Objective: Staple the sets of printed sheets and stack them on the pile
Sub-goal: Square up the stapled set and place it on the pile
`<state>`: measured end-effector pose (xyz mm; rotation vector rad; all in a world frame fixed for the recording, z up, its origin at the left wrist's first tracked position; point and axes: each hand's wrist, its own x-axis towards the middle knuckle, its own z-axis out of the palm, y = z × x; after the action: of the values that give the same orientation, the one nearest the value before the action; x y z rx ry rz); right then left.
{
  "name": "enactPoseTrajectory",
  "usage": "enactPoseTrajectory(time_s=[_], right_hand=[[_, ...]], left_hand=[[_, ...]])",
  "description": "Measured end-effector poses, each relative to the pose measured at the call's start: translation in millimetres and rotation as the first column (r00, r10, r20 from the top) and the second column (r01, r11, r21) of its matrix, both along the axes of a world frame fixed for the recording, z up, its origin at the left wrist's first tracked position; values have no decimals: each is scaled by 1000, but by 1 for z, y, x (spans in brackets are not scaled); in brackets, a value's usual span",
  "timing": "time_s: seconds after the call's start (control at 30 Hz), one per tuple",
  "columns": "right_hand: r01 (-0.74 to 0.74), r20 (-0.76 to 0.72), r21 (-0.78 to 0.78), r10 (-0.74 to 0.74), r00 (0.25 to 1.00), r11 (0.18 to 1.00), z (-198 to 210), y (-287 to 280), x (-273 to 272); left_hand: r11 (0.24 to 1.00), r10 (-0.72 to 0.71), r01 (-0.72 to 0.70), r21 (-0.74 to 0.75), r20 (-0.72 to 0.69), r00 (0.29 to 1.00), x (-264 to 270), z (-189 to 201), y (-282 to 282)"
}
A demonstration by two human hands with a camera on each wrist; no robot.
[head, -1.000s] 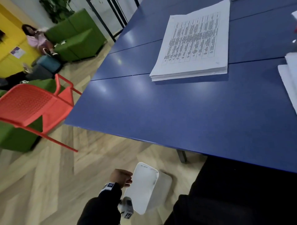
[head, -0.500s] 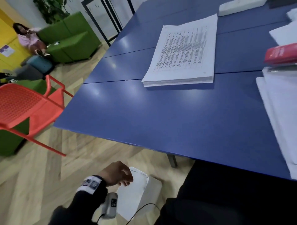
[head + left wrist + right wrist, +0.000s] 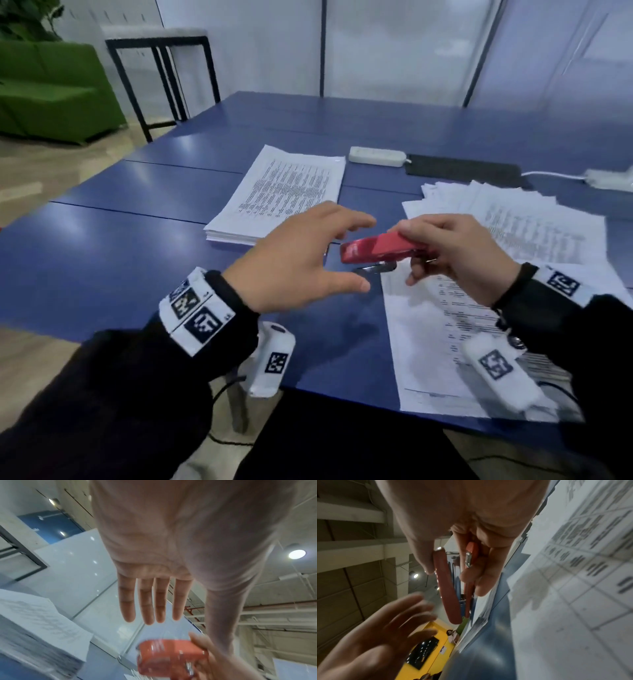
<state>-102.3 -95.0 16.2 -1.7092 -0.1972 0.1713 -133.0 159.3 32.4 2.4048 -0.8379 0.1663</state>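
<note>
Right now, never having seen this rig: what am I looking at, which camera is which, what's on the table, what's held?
No machine: a person wearing three cameras. The wide picture comes from the head, looking down at both hands. The other two come from the wrists, looking along each palm. The right hand has its grip on a red stapler, seen also from the right wrist. The left hand is open, fingers spread near the stapler, holding nothing. On the blue table lie a neat pile of printed sheets, loose printed sheets fanned out on the right, and a white power strip.
</note>
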Motion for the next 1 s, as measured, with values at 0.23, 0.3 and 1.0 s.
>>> enactPoseTrajectory(time_s=[0.23,0.3,1.0], right_hand=[[-116,-139,-333,72,988,936,16,-14,9],[-55,-36,-687,42,998,725,20,-41,24],[-39,1,-663,53,999,747,82,-112,-2]], left_hand=[[956,37,-43,290,24,999,28,3,-4],[917,86,-72,393,-18,996,33,5,20],[871,-189,-91,-483,-501,845,-2,-4,44]])
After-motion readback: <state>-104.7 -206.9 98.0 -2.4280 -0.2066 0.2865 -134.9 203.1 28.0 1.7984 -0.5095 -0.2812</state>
